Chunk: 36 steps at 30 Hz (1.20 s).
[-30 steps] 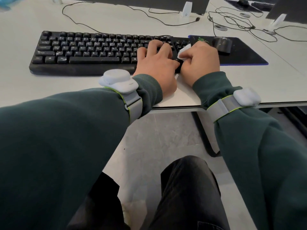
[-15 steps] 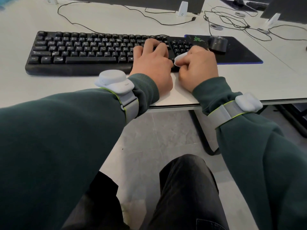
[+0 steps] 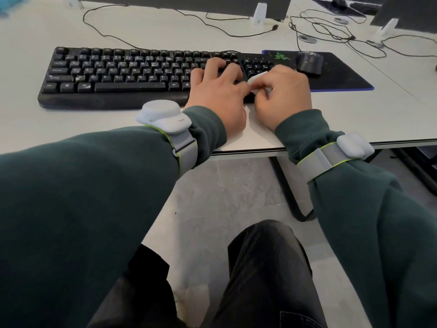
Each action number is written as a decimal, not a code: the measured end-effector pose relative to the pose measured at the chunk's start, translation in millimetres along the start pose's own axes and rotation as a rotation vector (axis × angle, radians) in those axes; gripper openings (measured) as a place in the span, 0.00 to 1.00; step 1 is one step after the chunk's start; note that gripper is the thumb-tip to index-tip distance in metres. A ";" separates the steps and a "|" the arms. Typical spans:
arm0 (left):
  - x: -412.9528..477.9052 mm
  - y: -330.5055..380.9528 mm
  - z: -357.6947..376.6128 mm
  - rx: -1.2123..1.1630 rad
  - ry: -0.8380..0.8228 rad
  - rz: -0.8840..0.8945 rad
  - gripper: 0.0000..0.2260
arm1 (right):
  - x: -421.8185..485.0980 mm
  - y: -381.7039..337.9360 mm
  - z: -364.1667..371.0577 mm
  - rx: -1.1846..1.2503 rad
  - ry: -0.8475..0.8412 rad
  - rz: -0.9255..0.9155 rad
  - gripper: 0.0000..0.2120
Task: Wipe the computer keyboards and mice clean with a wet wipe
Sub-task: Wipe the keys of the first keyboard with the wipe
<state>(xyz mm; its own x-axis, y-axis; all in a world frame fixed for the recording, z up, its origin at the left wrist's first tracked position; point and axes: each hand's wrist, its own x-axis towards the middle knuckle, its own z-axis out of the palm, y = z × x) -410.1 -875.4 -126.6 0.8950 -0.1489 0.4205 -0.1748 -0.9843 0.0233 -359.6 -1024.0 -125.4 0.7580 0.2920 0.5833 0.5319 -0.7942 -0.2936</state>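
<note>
White desk (image 3: 390, 114), cables trailing along the far side. Black keyboard (image 3: 118, 74) directly under the left hand (image 3: 217, 91), fingers spread flat on the keys. Right hand (image 3: 283, 95) just beside it, fingers curled, pinching a bunched white wet wipe (image 3: 255, 79) over the number-pad end. Mouse (image 3: 309, 62) beyond the right hand on a dark mouse pad (image 3: 343, 76), apart from both hands. Treat the wet wipe as soft, limp, light and probably slick: hold bunched between thumb and fingertips. Treat the keyboard as rigid but light enough to slide: brace by pressing flat. Expect keys to depress; apply modest pressure.
</note>
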 end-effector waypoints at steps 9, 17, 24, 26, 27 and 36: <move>-0.1 -0.2 -1.5 -0.016 -0.034 0.010 0.20 | 11.9 16.2 -4.6 -0.036 0.049 0.592 0.17; 6.5 -1.8 1.2 -0.046 -0.093 0.072 0.20 | 41.0 27.3 -7.3 -0.001 -0.268 0.424 0.08; 6.0 -1.6 0.2 -0.025 -0.075 0.077 0.20 | 93.3 18.0 0.3 -0.074 -0.441 0.287 0.08; 4.0 -1.0 1.6 -0.003 -0.032 0.061 0.19 | 99.5 5.1 8.8 -0.039 -0.465 0.197 0.11; 3.7 -1.1 1.5 0.015 -0.006 0.050 0.20 | 101.2 -0.8 12.6 -0.028 -0.477 0.167 0.11; 2.6 0.1 -1.8 0.010 0.006 -0.014 0.20 | 77.2 -2.5 7.7 -0.063 -0.396 0.160 0.21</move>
<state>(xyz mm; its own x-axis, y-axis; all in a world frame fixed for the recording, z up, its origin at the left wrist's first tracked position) -408.5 -875.7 -124.0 0.8947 -0.1345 0.4259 -0.1579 -0.9873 0.0199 -299.5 -995.4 -85.5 0.9221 0.3346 0.1943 0.3808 -0.8738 -0.3024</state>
